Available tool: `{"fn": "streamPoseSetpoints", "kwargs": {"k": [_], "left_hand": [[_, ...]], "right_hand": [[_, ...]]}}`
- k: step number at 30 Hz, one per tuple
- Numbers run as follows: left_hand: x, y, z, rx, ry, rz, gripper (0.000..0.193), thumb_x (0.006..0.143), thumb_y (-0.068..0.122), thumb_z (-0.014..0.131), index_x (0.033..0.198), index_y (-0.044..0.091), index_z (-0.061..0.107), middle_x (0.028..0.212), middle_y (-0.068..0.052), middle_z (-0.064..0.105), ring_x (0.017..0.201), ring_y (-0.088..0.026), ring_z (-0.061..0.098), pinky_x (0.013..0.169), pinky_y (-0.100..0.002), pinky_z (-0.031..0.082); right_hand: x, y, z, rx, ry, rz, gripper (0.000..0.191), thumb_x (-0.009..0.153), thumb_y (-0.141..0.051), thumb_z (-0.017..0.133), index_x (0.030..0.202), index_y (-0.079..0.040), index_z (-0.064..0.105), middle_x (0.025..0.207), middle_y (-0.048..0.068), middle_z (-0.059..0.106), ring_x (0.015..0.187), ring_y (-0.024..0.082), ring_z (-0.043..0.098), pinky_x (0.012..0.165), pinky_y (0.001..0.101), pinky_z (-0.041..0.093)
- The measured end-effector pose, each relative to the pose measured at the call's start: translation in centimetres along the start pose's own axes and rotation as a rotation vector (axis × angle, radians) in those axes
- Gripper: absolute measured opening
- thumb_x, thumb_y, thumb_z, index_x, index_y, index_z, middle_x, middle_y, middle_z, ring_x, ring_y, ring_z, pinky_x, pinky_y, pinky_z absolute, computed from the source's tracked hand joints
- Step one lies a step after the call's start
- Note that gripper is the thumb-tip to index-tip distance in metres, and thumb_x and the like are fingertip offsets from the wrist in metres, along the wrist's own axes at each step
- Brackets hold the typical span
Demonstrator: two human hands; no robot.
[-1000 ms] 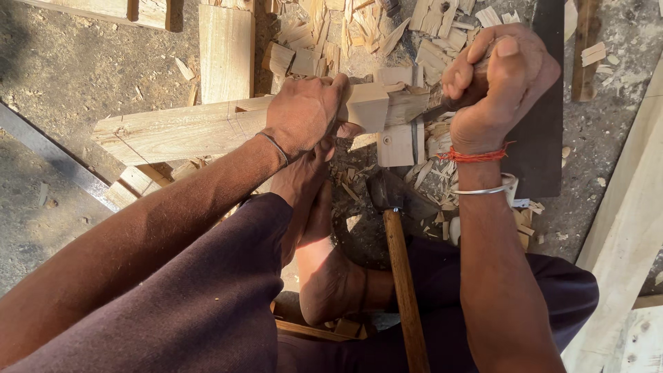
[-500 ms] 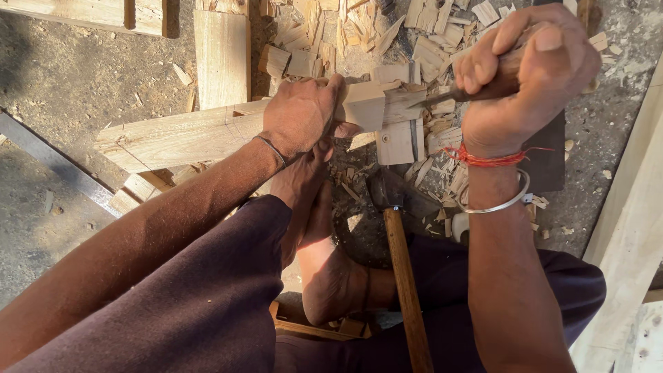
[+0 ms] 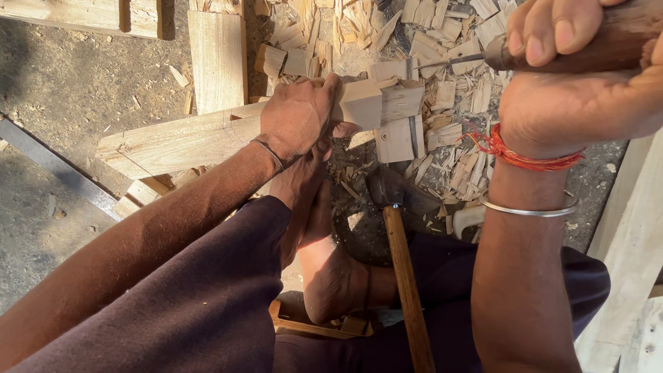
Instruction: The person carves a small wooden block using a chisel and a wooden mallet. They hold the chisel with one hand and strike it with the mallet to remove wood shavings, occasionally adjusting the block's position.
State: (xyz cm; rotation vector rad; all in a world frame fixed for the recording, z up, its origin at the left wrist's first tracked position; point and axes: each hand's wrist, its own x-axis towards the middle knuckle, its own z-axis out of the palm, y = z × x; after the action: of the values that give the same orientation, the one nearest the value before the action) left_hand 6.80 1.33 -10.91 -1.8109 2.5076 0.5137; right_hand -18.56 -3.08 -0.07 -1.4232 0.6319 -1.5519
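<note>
My left hand (image 3: 298, 116) presses down on a long pale wooden plank (image 3: 179, 144) that lies across the ground, gripping it near its notched end (image 3: 383, 103). My right hand (image 3: 587, 76) is raised high at the upper right, shut on a tool with a dark wooden handle (image 3: 615, 43) whose metal shaft (image 3: 449, 62) points left toward the plank's end. My bare foot (image 3: 324, 235) rests under the plank. A hammer (image 3: 404, 269) with a wooden handle lies by the foot, untouched.
Wood chips and offcuts (image 3: 442, 41) cover the ground beyond the plank. Another board (image 3: 217, 55) lies at the top, a pale plank (image 3: 632, 255) runs along the right edge, and a dark metal strip (image 3: 55, 169) crosses the dirt at left.
My right hand has lifted with the tool, rising up and to the right toward the camera. My left hand stays on the plank.
</note>
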Motion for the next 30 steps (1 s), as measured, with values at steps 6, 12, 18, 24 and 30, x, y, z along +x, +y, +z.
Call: {"fn": "streamPoseSetpoints", "kwargs": {"k": [6,12,18,24,30], "left_hand": [[0.0,-0.1,-0.2,-0.043,-0.033,-0.028,0.035,0.099,0.03,0.069,0.121,0.009,0.05,0.094,-0.015,0.071,0.087,-0.036,0.072,0.079,-0.049,0.055],[-0.3,0.2,-0.2,-0.011,0.01,-0.002,0.05,0.08,0.025,0.079,0.115,0.006,0.05,0.097,-0.014,0.07,0.09,-0.034,0.071,0.075,-0.048,0.056],[-0.2,0.3,-0.5,-0.058,-0.007,-0.024,0.047,0.086,0.029,0.076,0.116,0.006,0.049,0.092,-0.016,0.069,0.087,-0.035,0.07,0.075,-0.05,0.055],[-0.5,0.4,0.2,-0.003,0.12,0.019,0.035,0.091,0.021,0.072,0.115,0.006,0.051,0.093,-0.013,0.07,0.089,-0.032,0.072,0.07,-0.046,0.057],[-0.2,0.4,0.2,-0.026,0.025,0.005,0.041,0.087,0.026,0.072,0.115,0.004,0.05,0.095,-0.014,0.07,0.088,-0.031,0.071,0.069,-0.045,0.057]], "right_hand": [[0.4,0.1,3.3,-0.158,-0.021,-0.061,0.044,0.112,-0.039,0.045,0.092,0.0,0.051,0.066,0.01,0.046,0.05,0.022,0.046,0.046,0.0348,0.043],[0.4,-1.7,2.7,-0.021,-0.028,-0.037,0.045,0.113,-0.04,0.046,0.091,-0.001,0.051,0.063,0.009,0.045,0.048,0.021,0.046,0.045,0.0345,0.042],[0.4,0.8,3.7,-0.218,-0.008,-0.069,0.047,0.112,-0.043,0.047,0.09,-0.001,0.051,0.062,0.009,0.045,0.048,0.021,0.046,0.044,0.0347,0.042],[0.6,-2.1,2.5,-0.027,-0.039,-0.037,0.049,0.111,-0.046,0.048,0.09,-0.001,0.052,0.061,0.008,0.044,0.047,0.021,0.046,0.044,0.0348,0.041],[1.4,-1.2,6.6,-0.253,-0.037,-0.073,0.051,0.109,-0.049,0.049,0.09,-0.001,0.053,0.059,0.008,0.044,0.046,0.021,0.046,0.043,0.0349,0.041]]}}
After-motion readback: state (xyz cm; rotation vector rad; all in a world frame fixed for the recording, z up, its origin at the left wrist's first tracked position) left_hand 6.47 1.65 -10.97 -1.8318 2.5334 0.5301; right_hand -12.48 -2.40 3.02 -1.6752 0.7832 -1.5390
